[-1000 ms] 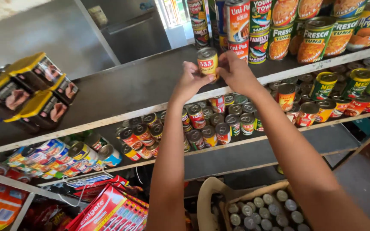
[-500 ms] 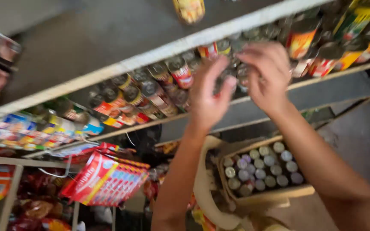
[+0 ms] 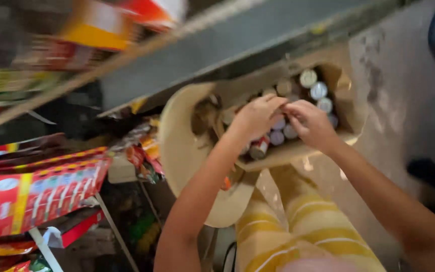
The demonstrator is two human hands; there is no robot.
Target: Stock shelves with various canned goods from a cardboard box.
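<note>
1. The box (image 3: 298,151) of cans (image 3: 318,90) sits below the shelf (image 3: 237,45), on the person's lap, above the striped trousers (image 3: 298,221).
2. The left hand (image 3: 255,118) reaches down into the box, fingers curled over the cans at its near left side; blur hides whether it grips one, so I cannot tell.
3. The right hand (image 3: 310,123) lies just right of the left hand, inside the box, knuckles up, fingers bent onto the can tops; a firm hold is not clear here either.
4. Both forearms slope down from the lower frame toward the box, wrists nearly touching.
5. To do this well, I judge each hand should close around 1 can by its sides and lift straight up, so neighbours in the box do not tip.
6. Red packets (image 3: 31,196) lie well left of the box.
</note>
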